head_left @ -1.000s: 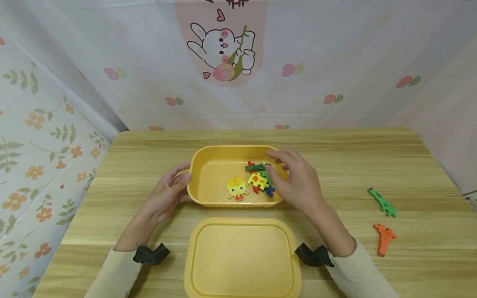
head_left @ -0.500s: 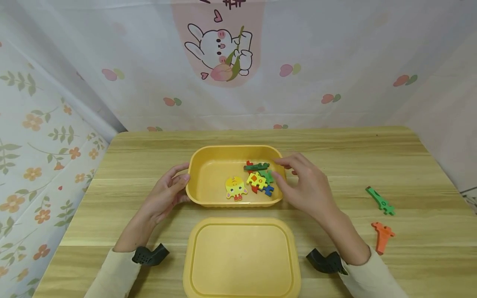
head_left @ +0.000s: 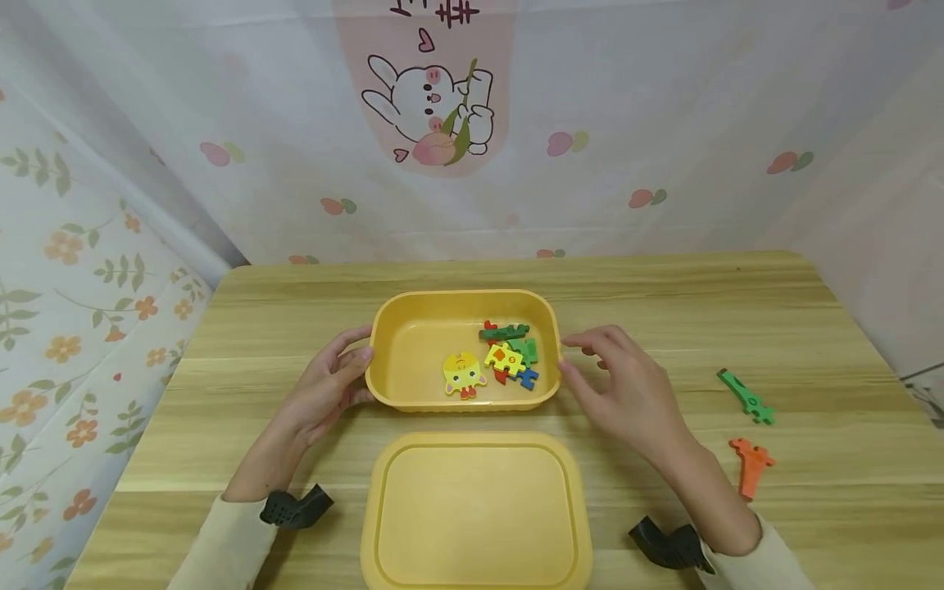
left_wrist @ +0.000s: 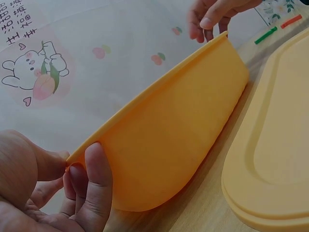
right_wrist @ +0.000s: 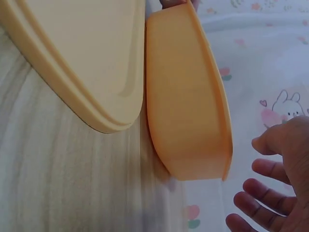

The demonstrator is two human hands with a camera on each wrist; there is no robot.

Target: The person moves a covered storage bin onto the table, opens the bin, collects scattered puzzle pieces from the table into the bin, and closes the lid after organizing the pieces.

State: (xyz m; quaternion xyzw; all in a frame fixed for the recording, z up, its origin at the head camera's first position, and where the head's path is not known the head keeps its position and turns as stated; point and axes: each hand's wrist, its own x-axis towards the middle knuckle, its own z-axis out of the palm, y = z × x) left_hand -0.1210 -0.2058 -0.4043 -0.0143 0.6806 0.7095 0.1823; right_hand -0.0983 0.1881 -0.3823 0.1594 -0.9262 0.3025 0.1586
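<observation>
My left hand (head_left: 332, 377) pinches the left rim of a yellow plastic box (head_left: 409, 352), its thumb on the rim and fingers beneath in the left wrist view. Just off the box's right end is my right hand (head_left: 627, 389), fingers spread and holding nothing; the right wrist view shows a gap between its fingertips and the wall. Inside the box lie a yellow animal-head puzzle piece (head_left: 464, 374), a yellow knobbed piece (head_left: 505, 359), a dark green piece (head_left: 505, 333), a lighter green one (head_left: 525, 351) and a blue one (head_left: 527, 378). Bits of red show among them.
A yellow lid (head_left: 475, 508) lies flat on the wooden table (head_left: 295, 303), in front of the box. Off to the right are a green puzzle piece (head_left: 745, 396) and an orange one (head_left: 751, 467). A patterned curtain (head_left: 590, 188) hangs behind the table.
My right hand has drawn back rightward from over the box's right end to just outside it. The left hand keeps its hold, and the pieces stay put.
</observation>
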